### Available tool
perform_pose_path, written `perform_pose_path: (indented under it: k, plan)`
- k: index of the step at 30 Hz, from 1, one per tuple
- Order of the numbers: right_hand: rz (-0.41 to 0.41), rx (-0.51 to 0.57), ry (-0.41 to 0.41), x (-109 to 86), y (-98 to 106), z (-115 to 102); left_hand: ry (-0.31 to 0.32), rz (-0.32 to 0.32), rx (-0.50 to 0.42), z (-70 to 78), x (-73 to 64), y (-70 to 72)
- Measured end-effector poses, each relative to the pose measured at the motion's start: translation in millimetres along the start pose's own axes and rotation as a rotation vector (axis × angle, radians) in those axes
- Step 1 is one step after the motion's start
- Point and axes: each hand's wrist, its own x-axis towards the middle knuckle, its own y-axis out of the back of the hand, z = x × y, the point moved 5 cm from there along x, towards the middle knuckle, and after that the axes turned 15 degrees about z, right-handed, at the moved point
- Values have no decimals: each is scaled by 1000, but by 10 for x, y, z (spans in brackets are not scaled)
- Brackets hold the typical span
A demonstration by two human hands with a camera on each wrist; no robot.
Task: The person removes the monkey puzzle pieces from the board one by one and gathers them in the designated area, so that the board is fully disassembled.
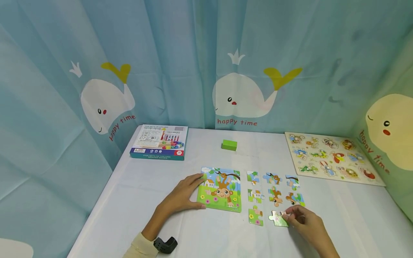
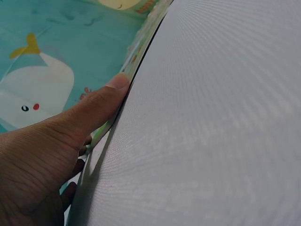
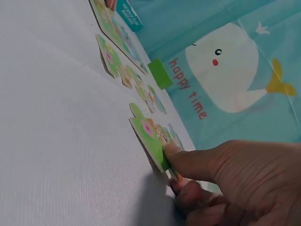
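A square monkey puzzle board (image 1: 214, 190) lies flat on the white table. My left hand (image 1: 182, 195) holds it by the left side, fingers near the upper left corner and thumb (image 2: 117, 84) against the near edge. A piece outline shows in the board's lower right corner. To the right, several loose jigsaw pieces (image 1: 256, 195) lie spread in rows. My right hand (image 1: 306, 222) pinches a green jigsaw piece (image 1: 278, 218) with a pink flower between thumb and fingers, at the nearest row. In the right wrist view this piece (image 3: 149, 139) sits low over the table, its shadow beneath.
A bead-set box (image 1: 159, 142) lies at the back left. Behind the puzzle board stands a green block (image 1: 229, 144). An insect peg board (image 1: 333, 157) lies at the back right. Blue curtains (image 1: 180, 71) with whales hang behind the table.
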Motion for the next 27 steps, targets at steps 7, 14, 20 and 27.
perform_pose_path:
  k: [7,14,20,27]
  plan:
    - [-46,-49,-30,5,-15,-10,0,-1,-1,-10,-1,-5]
    - [-12,-56,-9,4,-2,-46,4,-3,1,-7,-2,-1]
    - [-5,-71,-9,29,-2,-24,1,-2,-3,-1,2,-1]
    - [58,-50,65,72,52,-93,1,-3,-13,8,2,10]
